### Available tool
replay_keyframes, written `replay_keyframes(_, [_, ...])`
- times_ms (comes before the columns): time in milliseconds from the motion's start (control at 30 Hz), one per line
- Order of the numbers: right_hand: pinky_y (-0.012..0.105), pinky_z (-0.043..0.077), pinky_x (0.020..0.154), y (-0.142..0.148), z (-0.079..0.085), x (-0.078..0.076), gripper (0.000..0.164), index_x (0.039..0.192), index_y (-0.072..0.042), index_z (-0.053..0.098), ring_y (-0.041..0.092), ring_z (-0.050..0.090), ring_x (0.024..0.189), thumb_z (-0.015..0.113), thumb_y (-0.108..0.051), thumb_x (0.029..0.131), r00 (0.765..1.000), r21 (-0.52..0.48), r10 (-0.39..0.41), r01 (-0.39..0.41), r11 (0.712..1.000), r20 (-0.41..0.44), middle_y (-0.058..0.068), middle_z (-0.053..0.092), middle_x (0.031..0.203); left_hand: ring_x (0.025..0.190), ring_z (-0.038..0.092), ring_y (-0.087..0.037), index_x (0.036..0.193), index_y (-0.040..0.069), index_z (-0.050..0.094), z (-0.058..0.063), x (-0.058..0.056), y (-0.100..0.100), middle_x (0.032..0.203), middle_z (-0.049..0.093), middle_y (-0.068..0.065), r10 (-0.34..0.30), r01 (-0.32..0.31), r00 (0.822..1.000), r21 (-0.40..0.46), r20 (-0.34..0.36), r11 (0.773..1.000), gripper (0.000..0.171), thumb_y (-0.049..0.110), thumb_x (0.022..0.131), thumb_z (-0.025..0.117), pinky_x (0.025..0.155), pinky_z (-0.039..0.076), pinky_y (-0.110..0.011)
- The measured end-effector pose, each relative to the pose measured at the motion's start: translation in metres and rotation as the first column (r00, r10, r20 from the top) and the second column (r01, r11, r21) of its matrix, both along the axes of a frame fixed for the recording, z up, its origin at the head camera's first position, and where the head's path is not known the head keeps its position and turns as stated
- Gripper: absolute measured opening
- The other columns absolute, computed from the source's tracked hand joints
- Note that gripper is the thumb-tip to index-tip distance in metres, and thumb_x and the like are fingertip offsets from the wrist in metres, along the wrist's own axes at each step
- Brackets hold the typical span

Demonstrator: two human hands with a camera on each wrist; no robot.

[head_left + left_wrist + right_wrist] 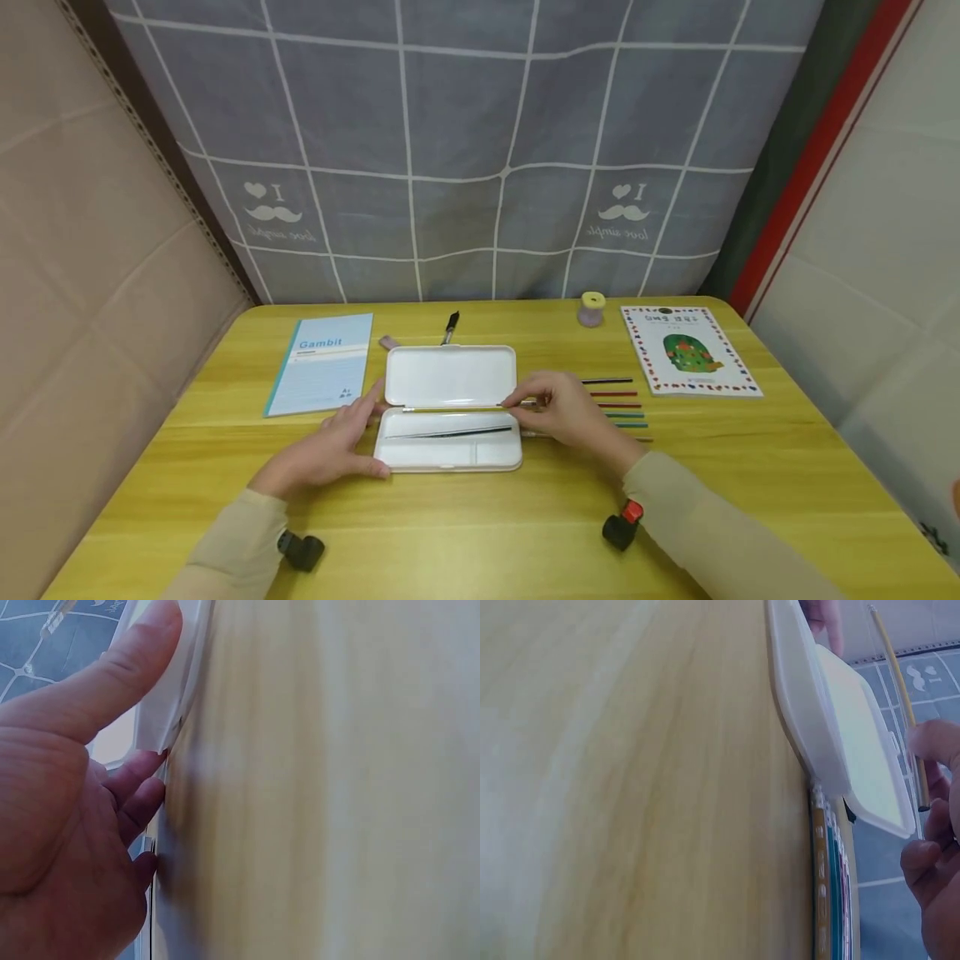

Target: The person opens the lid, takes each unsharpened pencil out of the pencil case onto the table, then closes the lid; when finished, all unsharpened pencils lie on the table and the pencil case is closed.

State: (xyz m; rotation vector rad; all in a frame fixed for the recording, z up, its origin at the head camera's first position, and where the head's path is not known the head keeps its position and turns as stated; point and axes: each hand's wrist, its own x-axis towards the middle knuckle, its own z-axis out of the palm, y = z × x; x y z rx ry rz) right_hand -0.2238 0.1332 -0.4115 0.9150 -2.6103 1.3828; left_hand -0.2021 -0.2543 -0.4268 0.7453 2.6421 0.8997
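Note:
A white pencil case (435, 455) lies unfolded, its lid (450, 375) leaning back behind the tray. My right hand (566, 408) pinches a yellow pencil (897, 671) near its dark end; the pencil spans the case crosswise near the hinge, raised in the right wrist view. In the tray lies a dark pencil (480, 431). At the case's left side is my left hand (341, 442), its thumb by the front corner and its fingers loosely extended along the side. Several coloured pencils (622, 415) lie side by side to the right, partly hidden by my right hand.
A Gambit notebook (326, 367) lies at the left. Behind the lid are a black pen (451, 327) and a small greyish object (389, 342). A yellow-and-purple spool-like item (591, 309) stands at the back, with a picture booklet (690, 354) at the right.

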Motion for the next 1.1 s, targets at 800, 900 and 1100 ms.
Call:
replay_keyframes(800, [0.023,0.043,0.059,0.052,-0.005,0.013,0.019,0.094,-0.021,0.084,0.008,0.051,0.067,0.082,-0.003,0.089,0.998,-0.006,-0.033,0.033,0.999,-0.045,-0.004,0.076,0.096,0.135,0.050,-0.036,0.164,-0.002,-0.011,0.004,-0.003,0.004,0.147,0.049,-0.016,0.029,-0.032,0.998,0.066,0.053,0.997,0.149,0.045,0.072,0.096,0.114,0.034,-0.061])
replay_keyframes(900, [0.023,0.043,0.059,0.057,-0.005,0.014,0.019,0.094,-0.021,0.083,0.009,0.052,0.068,0.082,-0.003,0.089,0.998,-0.002,-0.040,0.040,0.999,-0.049,-0.004,0.076,0.096,0.135,0.050,-0.035,0.163,-0.004,-0.010,0.004,-0.003,0.005,0.146,0.050,-0.015,0.026,-0.029,0.998,0.066,0.052,0.997,0.148,0.044,0.072,0.096,0.115,0.033,-0.061])
replay_keyframes(1100, [0.023,0.043,0.058,0.070,-0.006,0.018,0.020,0.092,-0.021,0.083,0.009,0.052,0.066,0.083,-0.001,0.087,0.997,-0.005,-0.053,0.053,0.999,-0.059,-0.001,0.076,0.093,0.134,0.048,-0.034,0.163,-0.004,-0.009,0.003,-0.004,0.006,0.146,0.051,-0.011,0.010,-0.011,1.000,0.049,0.026,0.999,0.145,0.046,0.075,0.094,0.113,0.031,-0.063])
